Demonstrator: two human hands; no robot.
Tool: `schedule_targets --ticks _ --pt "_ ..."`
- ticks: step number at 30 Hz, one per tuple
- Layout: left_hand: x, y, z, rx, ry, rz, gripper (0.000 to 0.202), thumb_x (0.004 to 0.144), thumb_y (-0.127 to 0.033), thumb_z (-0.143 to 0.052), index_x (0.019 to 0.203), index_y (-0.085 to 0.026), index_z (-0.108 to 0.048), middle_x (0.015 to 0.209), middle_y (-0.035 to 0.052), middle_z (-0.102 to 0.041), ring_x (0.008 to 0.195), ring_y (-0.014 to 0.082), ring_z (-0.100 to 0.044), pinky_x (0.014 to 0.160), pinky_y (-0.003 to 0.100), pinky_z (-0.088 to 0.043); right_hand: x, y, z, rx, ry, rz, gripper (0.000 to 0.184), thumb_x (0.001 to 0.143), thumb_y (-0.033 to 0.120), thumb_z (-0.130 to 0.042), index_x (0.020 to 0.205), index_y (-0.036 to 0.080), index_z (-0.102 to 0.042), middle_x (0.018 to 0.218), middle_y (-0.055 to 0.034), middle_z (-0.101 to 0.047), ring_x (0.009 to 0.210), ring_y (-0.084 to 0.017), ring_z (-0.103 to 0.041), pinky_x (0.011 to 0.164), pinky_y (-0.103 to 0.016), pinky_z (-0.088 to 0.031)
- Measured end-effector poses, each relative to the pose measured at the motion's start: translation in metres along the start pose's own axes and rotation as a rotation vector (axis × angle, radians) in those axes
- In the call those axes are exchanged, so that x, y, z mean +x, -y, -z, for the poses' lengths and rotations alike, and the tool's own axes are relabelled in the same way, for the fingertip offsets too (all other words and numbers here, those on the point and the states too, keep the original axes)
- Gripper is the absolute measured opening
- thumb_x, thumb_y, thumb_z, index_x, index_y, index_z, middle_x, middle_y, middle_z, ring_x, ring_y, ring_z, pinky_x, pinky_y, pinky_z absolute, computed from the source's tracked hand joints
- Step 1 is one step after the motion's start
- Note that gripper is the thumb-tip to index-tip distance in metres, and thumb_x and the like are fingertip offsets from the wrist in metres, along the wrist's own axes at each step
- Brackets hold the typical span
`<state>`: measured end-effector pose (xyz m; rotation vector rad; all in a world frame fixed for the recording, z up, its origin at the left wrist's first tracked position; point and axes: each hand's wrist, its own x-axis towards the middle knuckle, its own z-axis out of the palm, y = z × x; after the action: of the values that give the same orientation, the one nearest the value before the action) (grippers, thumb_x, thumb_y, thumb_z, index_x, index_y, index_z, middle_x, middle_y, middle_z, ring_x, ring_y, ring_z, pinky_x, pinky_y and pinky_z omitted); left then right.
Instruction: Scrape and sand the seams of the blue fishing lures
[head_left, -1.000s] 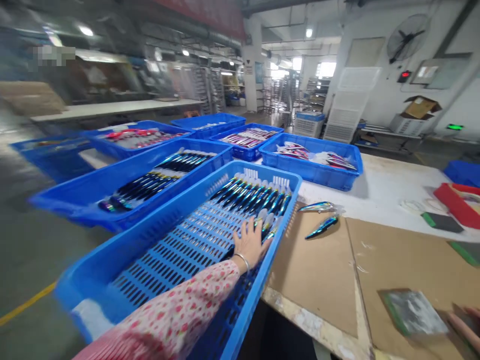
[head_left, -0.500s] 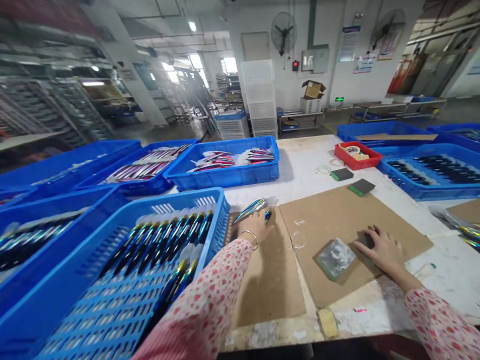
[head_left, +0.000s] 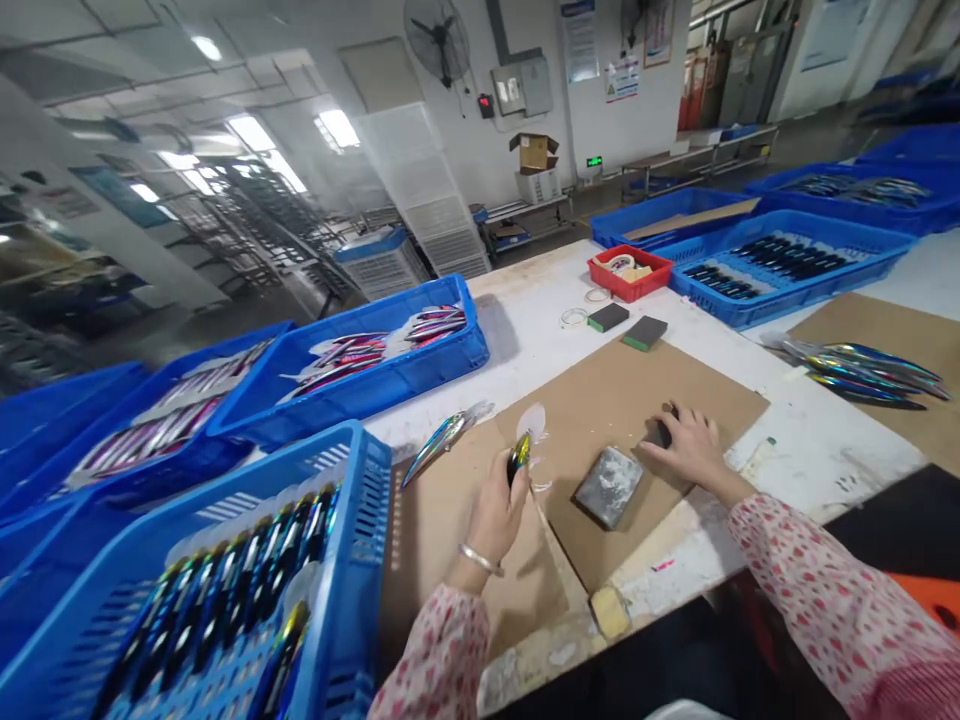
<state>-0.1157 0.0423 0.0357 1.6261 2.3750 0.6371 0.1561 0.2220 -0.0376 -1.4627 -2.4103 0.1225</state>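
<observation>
My left hand point(head_left: 491, 520) is closed round a fishing lure point(head_left: 520, 456) with a dark body and a yellow-green end. A clear rounded piece sticks out of its far end. My right hand point(head_left: 688, 446) rests over the cardboard, its fingers curled on a small dark sanding block point(head_left: 660, 434). Between the hands lies a grey block point(head_left: 610, 487) with a whitish, worn top. Left of my left hand, a shiny blue-silver lure point(head_left: 441, 440) lies by the cardboard's point(head_left: 570, 400) edge. A light-blue basket point(head_left: 360, 520) at the left holds rows of dark lures.
Blue bins point(head_left: 352, 400) of pink-silver lures line the far left. Two grey sanding blocks point(head_left: 645, 332) with green edges lie near a red tray point(head_left: 634, 285). At the right are a blue basket point(head_left: 787, 290) of dark lures and a pile of shiny lures point(head_left: 870, 370).
The view has swung right. My left hand has come away from the lures at the cardboard's left edge, bringing one toward the middle. My right hand stays on the dark block.
</observation>
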Motion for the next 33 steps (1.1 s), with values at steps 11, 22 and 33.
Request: schedule_targets --ticks 11,22,33 --pt "-0.067 -0.059 -0.052 -0.046 0.203 -0.004 0.042 0.095 -0.039 -0.031 0.127 -0.017 -0.049 0.101 0.0121 -0.071 0.088 0.0219 -0.068 0.07 0.031 -0.05 -0.001 0.021 0.043 0.525 0.138 0.172 0.059 0.077 0.06 -0.067 0.125 0.027 -0.057 0.152 -0.0103 -0.029 0.133 -0.033 -0.035 0.104 -0.053 -0.032" --pt "-0.063 -0.083 -0.054 0.292 0.323 0.072 0.039 0.097 -0.035 -0.029 0.121 -0.014 -0.05 0.09 0.0126 -0.073 0.078 0.0249 -0.071 0.06 0.03 -0.043 -0.019 0.075 0.04 0.353 0.28 0.22 0.042 0.086 0.064 -0.053 0.108 0.03 -0.065 0.147 -0.0045 -0.038 0.129 -0.031 -0.035 0.097 -0.055 -0.034" --pt "-0.064 -0.084 -0.06 0.273 0.335 0.069 0.039 0.097 -0.037 -0.029 0.117 -0.011 -0.05 0.085 0.0135 -0.073 0.075 0.0253 -0.071 0.057 0.03 -0.043 -0.017 0.09 0.044 0.144 0.164 0.189 0.032 0.087 0.04 -0.051 0.114 0.025 -0.06 0.14 -0.0079 -0.046 0.12 -0.03 -0.04 0.095 -0.051 -0.031"
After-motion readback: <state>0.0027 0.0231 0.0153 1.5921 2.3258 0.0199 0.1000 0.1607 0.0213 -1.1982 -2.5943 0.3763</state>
